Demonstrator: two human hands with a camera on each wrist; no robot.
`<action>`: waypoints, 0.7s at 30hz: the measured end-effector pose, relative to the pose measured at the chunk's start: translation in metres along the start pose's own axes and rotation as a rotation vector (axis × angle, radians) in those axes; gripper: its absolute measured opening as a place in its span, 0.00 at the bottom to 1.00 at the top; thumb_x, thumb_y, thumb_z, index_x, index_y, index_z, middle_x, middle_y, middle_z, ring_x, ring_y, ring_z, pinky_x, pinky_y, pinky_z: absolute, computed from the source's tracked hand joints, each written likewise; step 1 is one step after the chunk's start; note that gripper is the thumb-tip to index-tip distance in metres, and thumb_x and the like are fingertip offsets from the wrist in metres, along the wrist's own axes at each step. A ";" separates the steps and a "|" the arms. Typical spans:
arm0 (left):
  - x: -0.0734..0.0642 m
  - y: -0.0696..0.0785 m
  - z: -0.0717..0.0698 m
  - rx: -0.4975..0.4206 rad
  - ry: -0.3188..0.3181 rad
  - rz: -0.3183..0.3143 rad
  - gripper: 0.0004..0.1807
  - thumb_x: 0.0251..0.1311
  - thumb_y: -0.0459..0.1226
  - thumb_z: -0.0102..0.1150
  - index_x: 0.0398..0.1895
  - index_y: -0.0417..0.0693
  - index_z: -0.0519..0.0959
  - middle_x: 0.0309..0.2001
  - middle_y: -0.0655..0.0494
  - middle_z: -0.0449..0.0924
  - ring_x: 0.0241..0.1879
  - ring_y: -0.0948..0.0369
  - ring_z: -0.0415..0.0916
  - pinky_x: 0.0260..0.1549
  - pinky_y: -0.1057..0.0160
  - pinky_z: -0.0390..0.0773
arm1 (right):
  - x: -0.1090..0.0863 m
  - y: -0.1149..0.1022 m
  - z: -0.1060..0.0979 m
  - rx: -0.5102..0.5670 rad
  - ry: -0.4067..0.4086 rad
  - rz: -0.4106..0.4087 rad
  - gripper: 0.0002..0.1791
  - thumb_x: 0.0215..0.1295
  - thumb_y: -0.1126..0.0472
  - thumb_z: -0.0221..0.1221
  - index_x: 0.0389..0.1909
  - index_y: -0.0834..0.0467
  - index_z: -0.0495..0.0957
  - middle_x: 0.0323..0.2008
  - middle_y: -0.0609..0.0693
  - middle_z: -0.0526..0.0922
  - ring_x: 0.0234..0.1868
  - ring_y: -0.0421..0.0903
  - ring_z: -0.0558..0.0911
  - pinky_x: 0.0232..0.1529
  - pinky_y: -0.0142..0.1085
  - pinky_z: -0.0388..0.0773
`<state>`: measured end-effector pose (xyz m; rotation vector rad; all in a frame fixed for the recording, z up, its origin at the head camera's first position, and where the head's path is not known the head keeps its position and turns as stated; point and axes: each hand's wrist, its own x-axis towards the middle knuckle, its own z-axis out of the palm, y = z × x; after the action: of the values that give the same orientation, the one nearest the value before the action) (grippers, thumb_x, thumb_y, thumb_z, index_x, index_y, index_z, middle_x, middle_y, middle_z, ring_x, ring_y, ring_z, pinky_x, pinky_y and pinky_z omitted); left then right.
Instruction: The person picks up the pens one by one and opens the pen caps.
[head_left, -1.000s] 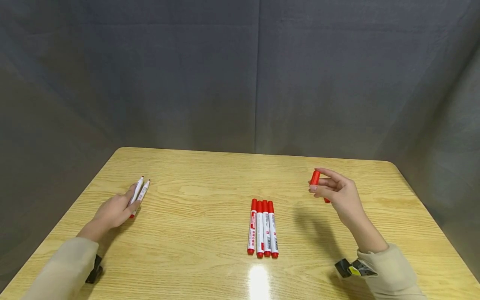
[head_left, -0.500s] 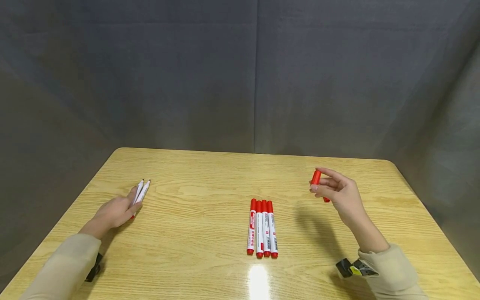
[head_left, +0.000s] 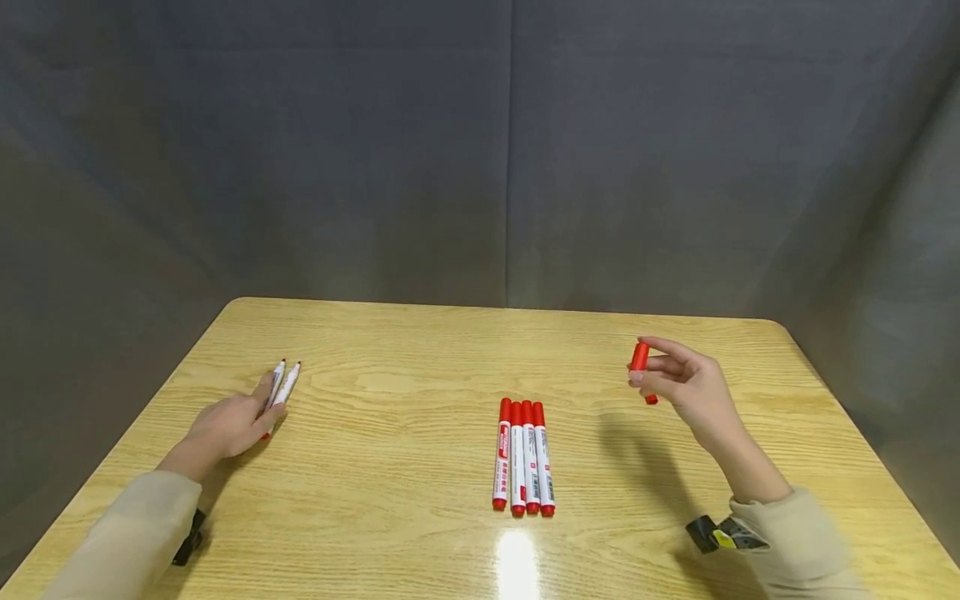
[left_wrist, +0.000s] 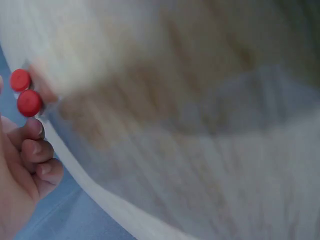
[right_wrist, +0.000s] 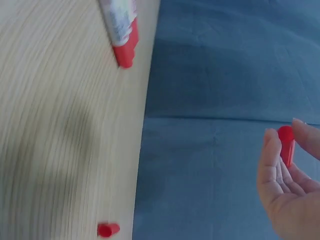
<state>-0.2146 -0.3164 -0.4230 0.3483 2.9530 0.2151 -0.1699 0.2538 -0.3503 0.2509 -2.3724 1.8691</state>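
Note:
On the left side of the table, my left hand (head_left: 228,427) holds two uncapped white markers (head_left: 287,383), their dark tips pointing away from me. The red ends (left_wrist: 29,103) of both markers show in the left wrist view, beside curled fingers. My right hand (head_left: 697,396) is raised over the right side of the table. Between thumb and fingertips it pinches a red marker cap (head_left: 640,357), also seen in the right wrist view (right_wrist: 286,135). A second red cap (head_left: 651,399) lies on the table just below that hand, its hollow end showing in the right wrist view.
Several capped red-and-white markers (head_left: 522,458) lie side by side in a row at the middle of the wooden table (head_left: 390,517). A grey cloth (head_left: 375,150) hangs behind the table's far edge.
My right hand, with the cap in its fingers, has shifted slightly to the right. The markers in my left hand have tilted a little while that hand stays almost in place.

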 end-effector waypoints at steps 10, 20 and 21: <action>-0.004 0.009 -0.011 -0.010 0.069 -0.007 0.38 0.70 0.53 0.26 0.68 0.29 0.46 0.21 0.54 0.69 0.23 0.56 0.69 0.19 0.58 0.66 | 0.001 0.009 -0.018 -0.231 -0.057 -0.004 0.32 0.57 0.64 0.63 0.61 0.67 0.65 0.37 0.48 0.82 0.34 0.35 0.81 0.36 0.28 0.77; -0.008 0.044 -0.017 -0.062 0.203 0.080 0.34 0.71 0.48 0.30 0.69 0.30 0.46 0.23 0.42 0.78 0.16 0.55 0.73 0.11 0.59 0.65 | 0.006 0.022 -0.032 -0.262 -0.102 0.037 0.32 0.57 0.65 0.62 0.62 0.68 0.64 0.42 0.62 0.79 0.35 0.36 0.81 0.38 0.27 0.76; -0.008 0.047 -0.017 -0.060 0.222 0.088 0.34 0.71 0.48 0.31 0.69 0.30 0.48 0.29 0.36 0.79 0.19 0.52 0.75 0.12 0.59 0.66 | 0.006 0.023 -0.033 -0.260 -0.106 0.043 0.32 0.57 0.65 0.62 0.62 0.68 0.64 0.42 0.62 0.79 0.35 0.36 0.80 0.38 0.27 0.76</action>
<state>-0.1995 -0.2757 -0.3977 0.4763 3.1431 0.3761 -0.1811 0.2906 -0.3636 0.2819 -2.6770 1.5754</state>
